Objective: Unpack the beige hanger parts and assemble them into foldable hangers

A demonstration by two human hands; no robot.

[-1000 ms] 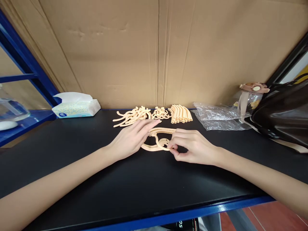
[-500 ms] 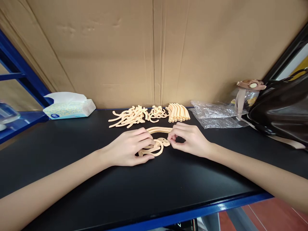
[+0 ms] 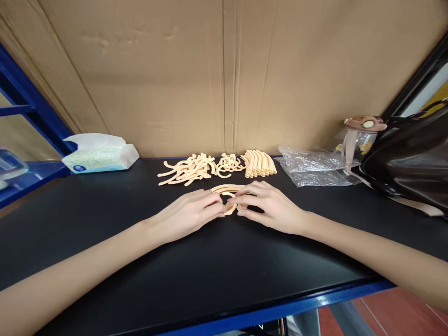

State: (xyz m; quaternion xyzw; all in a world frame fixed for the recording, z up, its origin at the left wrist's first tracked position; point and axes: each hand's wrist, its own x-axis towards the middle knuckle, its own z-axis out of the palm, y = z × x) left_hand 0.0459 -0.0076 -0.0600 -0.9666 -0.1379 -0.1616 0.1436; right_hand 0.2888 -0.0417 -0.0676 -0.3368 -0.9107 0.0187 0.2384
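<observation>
Head view: well inside the worktop's (image 3: 245, 270) front edge, a curved piece (image 3: 230, 213) bowed rightward between left hand (image 3: 191, 210) and right hand (image 3: 276, 207), both grips indiscernible.

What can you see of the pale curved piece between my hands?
The pale curved piece is beige and smooth-looking, perhaps wood or plastic. It bends in an arc over the black tabletop, in front of longer curved strips; whether it rests there is unclear. The left hand and right hand appear to touch it, hiding parts.

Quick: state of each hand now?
Left hand: curled at a beige, curved, smooth strip; grip unclear.
Right hand: bent over the same strip; grip cannot be told.
</observation>
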